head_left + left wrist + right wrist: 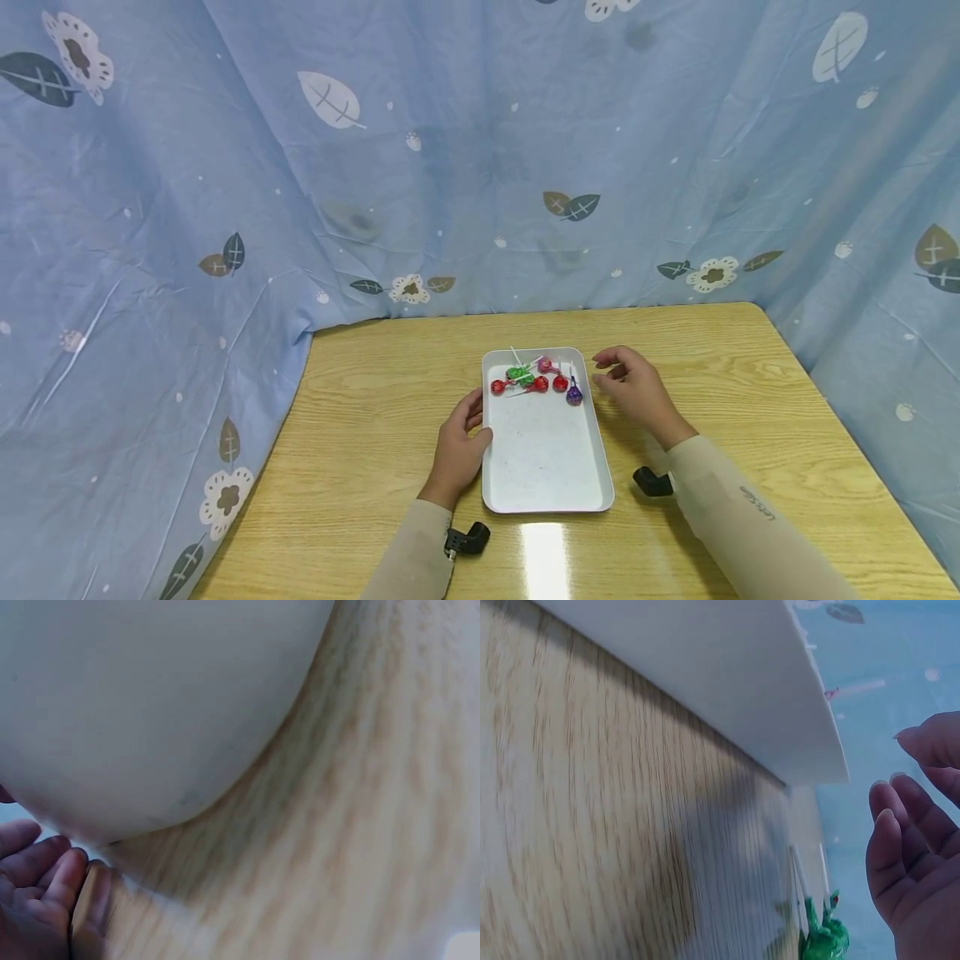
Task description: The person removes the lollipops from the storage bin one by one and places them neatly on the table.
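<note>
A white rectangular tray (pixel 547 467) lies on the table with several wrapped lollipops at its far end. Among them are green lollipops (pixel 521 375), a red lollipop (pixel 498 387) and a purple lollipop (pixel 574 394). My left hand (pixel 459 446) holds the tray's left side, thumb at the rim and bent fingers against the outer wall. Just right of the tray's far end is my right hand (pixel 636 387), fingers loosely bent and apart from the thumb, nothing visible between them. In the right wrist view, green lollipops (pixel 825 937) lie outside the tray, near that hand; the head view hides them.
The wooden table (pixel 375 417) spreads around the tray. A blue curtain (pixel 480 167) with leaves and flowers hangs behind it and along both sides. Black wrist cameras, one by the left wrist (pixel 468 539) and one by the right (pixel 652 482), stick out over the table.
</note>
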Available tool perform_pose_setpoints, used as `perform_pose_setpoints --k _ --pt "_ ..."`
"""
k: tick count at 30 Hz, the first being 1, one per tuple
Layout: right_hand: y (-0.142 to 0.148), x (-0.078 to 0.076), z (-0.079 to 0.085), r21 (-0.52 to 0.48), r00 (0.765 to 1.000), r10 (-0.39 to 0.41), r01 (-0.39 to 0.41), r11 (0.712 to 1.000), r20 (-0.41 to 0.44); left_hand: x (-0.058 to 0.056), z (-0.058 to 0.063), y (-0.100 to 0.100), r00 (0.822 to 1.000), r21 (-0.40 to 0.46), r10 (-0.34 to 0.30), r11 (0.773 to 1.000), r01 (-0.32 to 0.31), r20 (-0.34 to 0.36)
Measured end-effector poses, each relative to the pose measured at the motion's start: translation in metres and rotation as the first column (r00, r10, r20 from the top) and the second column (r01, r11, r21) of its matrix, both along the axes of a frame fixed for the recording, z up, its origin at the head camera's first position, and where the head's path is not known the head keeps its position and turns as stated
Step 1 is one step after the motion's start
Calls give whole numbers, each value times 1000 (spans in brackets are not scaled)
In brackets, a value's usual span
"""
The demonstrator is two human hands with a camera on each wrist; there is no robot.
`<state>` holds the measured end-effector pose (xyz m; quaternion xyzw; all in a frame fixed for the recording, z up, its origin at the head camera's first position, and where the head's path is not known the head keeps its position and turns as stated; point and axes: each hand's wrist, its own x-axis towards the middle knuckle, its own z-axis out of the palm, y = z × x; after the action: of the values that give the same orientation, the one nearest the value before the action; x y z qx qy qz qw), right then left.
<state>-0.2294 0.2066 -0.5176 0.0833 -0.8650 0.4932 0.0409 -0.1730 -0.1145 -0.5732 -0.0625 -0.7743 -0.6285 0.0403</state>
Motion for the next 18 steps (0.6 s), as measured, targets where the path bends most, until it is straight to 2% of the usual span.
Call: perform_pose_setpoints --k 12,18 --pt "-21 -5 5 38 997 82 -82 996 9 0 -3 -2 1000 2 5 1000 -5 7" --pt "-29 -7 6 41 996 89 -89 995 10 -1 -4 -2 1000 11 4 1000 -5 11"
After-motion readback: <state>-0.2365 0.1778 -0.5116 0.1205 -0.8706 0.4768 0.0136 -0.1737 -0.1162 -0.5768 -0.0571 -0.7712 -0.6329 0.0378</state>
